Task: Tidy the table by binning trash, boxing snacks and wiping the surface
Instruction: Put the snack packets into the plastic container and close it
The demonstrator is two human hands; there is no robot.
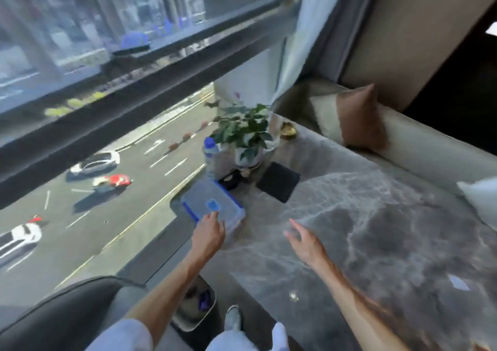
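Grey marble surface (376,216) fills the head view, nearly bare. A lidded plastic box (212,205) with blue clips sits at its window edge, just in front of a water bottle (211,157), a potted plant (246,135) and a black pad (278,181). The left hand (209,232) rests its fingers on the box lid, pressing rather than gripping; the right hand (304,240) hovers above the surface, fingers spread and released. Down on the floor a bin (196,305) holds rubbish. Binning and boxing look largely done; a small scrap (458,282) and a crumb-like bit (293,295) remain, and no cloth is visible, so wiping seems left.
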